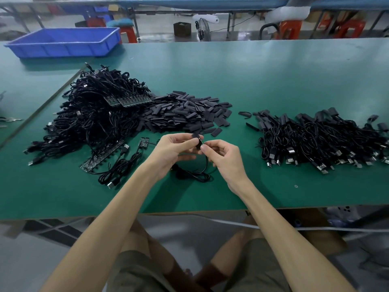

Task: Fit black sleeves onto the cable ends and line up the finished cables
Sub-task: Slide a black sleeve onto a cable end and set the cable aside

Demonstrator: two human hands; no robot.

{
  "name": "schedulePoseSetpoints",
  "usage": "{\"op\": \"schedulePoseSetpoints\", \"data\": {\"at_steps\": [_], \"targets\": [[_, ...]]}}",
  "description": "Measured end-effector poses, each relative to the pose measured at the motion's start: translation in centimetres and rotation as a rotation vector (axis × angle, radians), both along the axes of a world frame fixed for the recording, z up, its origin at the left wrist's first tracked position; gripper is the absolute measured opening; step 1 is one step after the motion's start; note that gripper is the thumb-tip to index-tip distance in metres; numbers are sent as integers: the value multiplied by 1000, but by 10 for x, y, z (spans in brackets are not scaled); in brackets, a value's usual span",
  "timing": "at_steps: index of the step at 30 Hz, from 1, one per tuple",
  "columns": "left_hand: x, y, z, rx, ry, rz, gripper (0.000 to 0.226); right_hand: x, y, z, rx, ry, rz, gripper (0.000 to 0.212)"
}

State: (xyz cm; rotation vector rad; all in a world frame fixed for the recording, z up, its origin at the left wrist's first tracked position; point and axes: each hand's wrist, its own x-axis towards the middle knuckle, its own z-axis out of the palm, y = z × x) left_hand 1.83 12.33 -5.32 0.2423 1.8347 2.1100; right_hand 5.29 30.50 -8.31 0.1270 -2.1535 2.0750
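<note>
Single view here, worn on the head, wide-angle, pitched forward and down across the green table; left hand and right hand close in, dead centre, lap below, far aisle bowed along the top

The cable end is largely covered by fingertips at frame centre; the sleeved cable pile is cut off by the right edge

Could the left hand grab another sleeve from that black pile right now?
Likely yes, once freed: the sleeve pile lies just beyond the left hand with bare table between, but its fingers now pinch a sleeve.
</note>
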Motion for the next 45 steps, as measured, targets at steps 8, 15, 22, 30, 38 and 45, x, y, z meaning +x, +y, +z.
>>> {"op": "schedulePoseSetpoints", "data": {"at_steps": [8, 15, 22, 30, 38, 45], "targets": [[3, -12, 0, 17, 12, -109, 28, -1, 1, -1, 0, -13, 26, 5], [5, -9, -5, 10, 54, -60, 26, -2, 1, -3, 14, -5, 5, 8], [5, -6, -8, 0, 57, -21, 22, -2, 1, -4, 23, -17, -17, 9], [3, -6, -10, -41, 73, -16, 21, -2, 1, -4, 10, -22, -13, 10], [0, -9, -12, 134, -29, 51, 27, -2, 4, -5, -40, -33, -33, 7], [-2, -11, -12, 147, -62, 39, 26, -1, 5, -2, -57, -24, 29, 7]]}}
